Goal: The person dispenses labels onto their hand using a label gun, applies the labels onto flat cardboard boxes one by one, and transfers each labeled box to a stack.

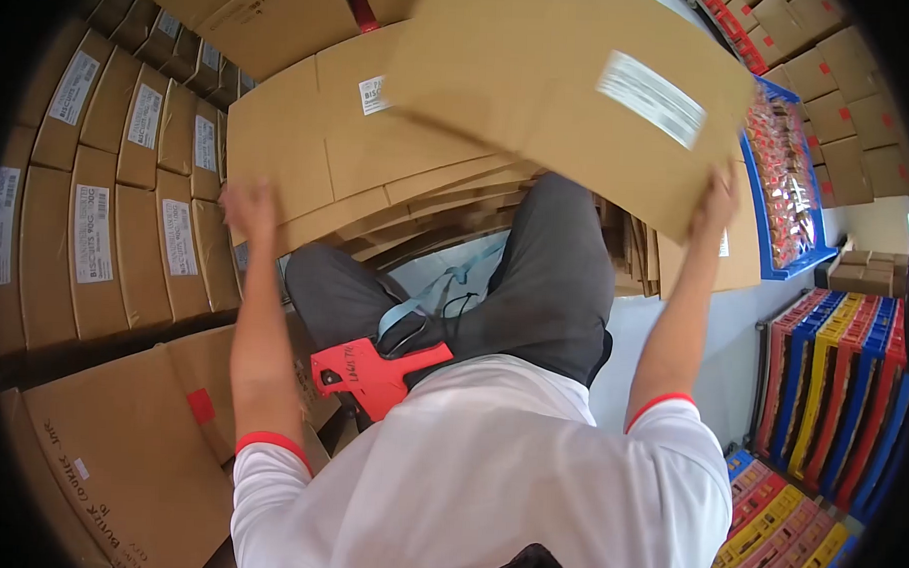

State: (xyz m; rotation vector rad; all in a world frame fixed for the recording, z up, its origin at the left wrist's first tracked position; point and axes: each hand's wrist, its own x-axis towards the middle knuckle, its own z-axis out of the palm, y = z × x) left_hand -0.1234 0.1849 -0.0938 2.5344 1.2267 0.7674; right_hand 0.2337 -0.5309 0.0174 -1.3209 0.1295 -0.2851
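Observation:
My right hand (pixel 716 203) is closed on the right edge of a flattened cardboard carton (pixel 542 77), which is tilted above the others and has a white printed label (pixel 653 99). Beneath it, a stack of flattened cartons (pixel 290 128) spans the space in front of my knees; the top one also bears a label, partly covered. At that stack's left corner, my left hand (pixel 249 212) is closed round the top carton's edge, slightly blurred. A red label gun (pixel 376 373) with handwriting on it rests at my lap, beside a light blue strap (pixel 444 289).
Labelled cartons (pixel 96 231) are piled on the left, with a large handwritten carton (pixel 109 442) nearer me. At right stand a blue crate (pixel 816 252) of wrapped packets, stacked coloured crates (pixel 821 387) and more cartons (pixel 841 107).

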